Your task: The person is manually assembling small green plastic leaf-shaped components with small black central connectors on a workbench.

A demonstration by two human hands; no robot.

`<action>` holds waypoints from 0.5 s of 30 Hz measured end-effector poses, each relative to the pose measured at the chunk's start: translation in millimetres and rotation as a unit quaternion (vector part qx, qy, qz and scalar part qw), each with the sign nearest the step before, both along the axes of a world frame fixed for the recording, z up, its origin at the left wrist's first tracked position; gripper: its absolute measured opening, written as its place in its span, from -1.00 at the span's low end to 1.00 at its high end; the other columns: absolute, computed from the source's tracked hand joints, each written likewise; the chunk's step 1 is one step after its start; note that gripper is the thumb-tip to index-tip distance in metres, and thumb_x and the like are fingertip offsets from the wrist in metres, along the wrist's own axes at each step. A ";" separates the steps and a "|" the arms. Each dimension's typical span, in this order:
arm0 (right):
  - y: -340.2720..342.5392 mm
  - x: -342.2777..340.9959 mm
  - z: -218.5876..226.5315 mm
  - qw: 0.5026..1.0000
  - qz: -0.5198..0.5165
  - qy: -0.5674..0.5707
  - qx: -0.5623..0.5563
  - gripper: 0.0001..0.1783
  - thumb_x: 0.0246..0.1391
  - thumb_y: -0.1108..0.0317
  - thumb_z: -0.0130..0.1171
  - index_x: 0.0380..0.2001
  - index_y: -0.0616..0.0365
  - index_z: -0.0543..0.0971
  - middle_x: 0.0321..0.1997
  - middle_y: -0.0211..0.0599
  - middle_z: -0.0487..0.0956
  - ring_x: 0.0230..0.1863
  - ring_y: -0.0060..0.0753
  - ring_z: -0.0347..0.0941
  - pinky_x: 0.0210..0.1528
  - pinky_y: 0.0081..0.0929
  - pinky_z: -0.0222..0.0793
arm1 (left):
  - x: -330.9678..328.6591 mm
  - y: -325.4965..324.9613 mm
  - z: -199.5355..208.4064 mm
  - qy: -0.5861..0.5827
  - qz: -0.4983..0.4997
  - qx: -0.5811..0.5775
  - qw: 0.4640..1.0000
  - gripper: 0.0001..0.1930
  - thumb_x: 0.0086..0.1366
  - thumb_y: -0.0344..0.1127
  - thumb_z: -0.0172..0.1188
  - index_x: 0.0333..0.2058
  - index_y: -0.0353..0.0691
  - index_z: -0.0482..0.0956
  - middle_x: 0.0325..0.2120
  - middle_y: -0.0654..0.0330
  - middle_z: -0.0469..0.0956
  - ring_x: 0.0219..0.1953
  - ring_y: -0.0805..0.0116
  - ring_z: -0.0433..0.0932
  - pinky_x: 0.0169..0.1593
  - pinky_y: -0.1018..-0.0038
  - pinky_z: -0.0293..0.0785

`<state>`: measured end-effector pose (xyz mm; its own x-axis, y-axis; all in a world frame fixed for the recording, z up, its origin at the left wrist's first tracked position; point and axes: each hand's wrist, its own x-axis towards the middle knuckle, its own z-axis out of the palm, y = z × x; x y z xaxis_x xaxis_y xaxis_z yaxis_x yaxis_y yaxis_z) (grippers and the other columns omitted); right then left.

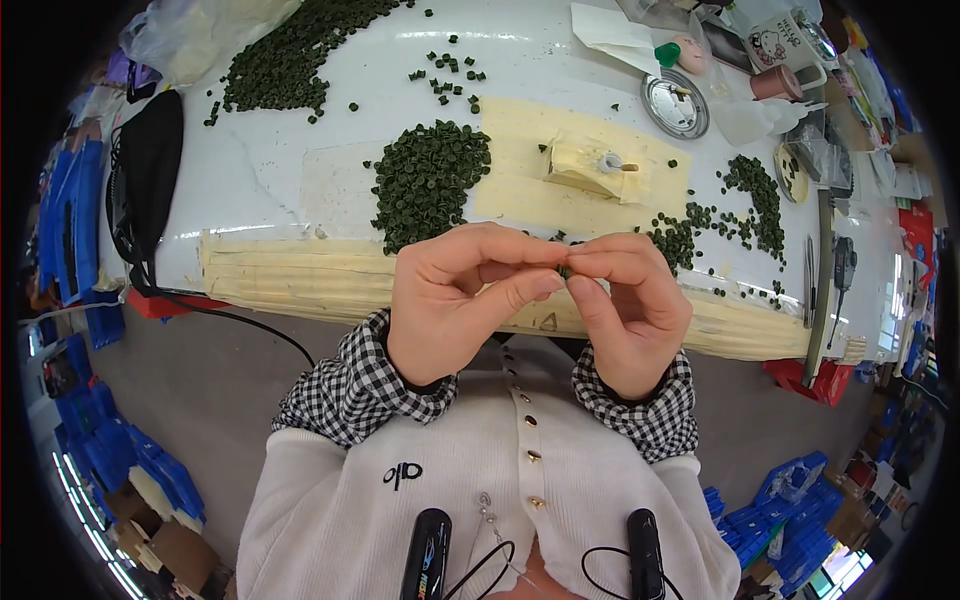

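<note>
Above the table's near edge my left hand (445,300) and my right hand (640,310) meet fingertip to fingertip. Both are closed in a pinch on one small dark green part (563,271), mostly hidden by the fingers. Just beyond my left hand lies a heap of similar dark green, spool-like parts (430,180). A smaller scatter of green pieces (672,240) spreads past my right hand. Farther off, a block wrapped in cream tape (590,172), with a small whitish piece on top, sits on a taped patch (510,130) of the tabletop.
A large green heap (285,65) lies at the far left beside a clear plastic bag (200,40). Cream tape (300,270) covers the near edge. At right are a round metal dish (675,103), another green pile (757,200) and tweezers (809,280). A black cable (250,328) hangs at left.
</note>
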<state>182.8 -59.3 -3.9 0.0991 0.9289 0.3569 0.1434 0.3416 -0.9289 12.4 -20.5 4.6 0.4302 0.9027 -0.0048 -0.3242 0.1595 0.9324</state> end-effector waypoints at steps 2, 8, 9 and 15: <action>-0.3 -1.1 0.5 1.000 -0.003 -0.007 0.003 -0.79 -0.08 0.66 0.28 -0.29 0.28 0.61 -0.23 -0.16 0.59 -0.19 -0.34 0.53 -0.15 -0.50 0.44 | -1.4 -0.2 -2.7 -0.029 -0.010 -0.024 0.999 -0.81 0.19 -0.65 0.20 -0.19 -0.44 0.56 -0.28 0.09 0.59 -0.24 0.44 0.57 -0.14 0.57 0.52; 0.8 -1.4 0.7 0.998 -0.021 -0.041 0.029 -0.79 -0.07 0.64 0.29 -0.29 0.26 0.61 -0.23 -0.16 0.59 -0.22 -0.31 0.54 -0.17 -0.50 0.45 | -3.6 1.2 -11.5 -0.037 -0.026 0.020 0.999 -0.82 0.20 -0.63 0.21 -0.20 -0.48 0.55 -0.25 0.07 0.60 -0.18 0.43 0.59 -0.05 0.54 0.55; 1.0 -1.5 1.4 0.998 -0.026 -0.048 0.035 -0.79 -0.07 0.64 0.28 -0.29 0.26 0.61 -0.24 -0.15 0.59 -0.23 -0.30 0.54 -0.17 -0.50 0.46 | -3.8 1.8 -11.7 -0.037 -0.030 0.017 0.999 -0.82 0.20 -0.64 0.21 -0.20 -0.48 0.55 -0.24 0.07 0.60 -0.18 0.43 0.59 -0.05 0.54 0.55; 0.6 -1.2 1.5 0.995 -0.033 -0.082 0.043 -0.79 -0.07 0.64 0.29 -0.29 0.27 0.61 -0.25 -0.15 0.59 -0.24 -0.31 0.55 -0.21 -0.52 0.47 | -3.4 2.4 -14.4 -0.061 -0.034 -0.001 0.998 -0.82 0.20 -0.65 0.20 -0.19 -0.48 0.54 -0.24 0.08 0.59 -0.17 0.42 0.59 -0.05 0.54 0.55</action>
<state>181.6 -58.7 -2.4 0.0934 0.8871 0.4520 0.3147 0.4044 -0.8587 9.1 -18.0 -9.8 0.4872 0.8719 0.0497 -0.4231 0.1859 0.8868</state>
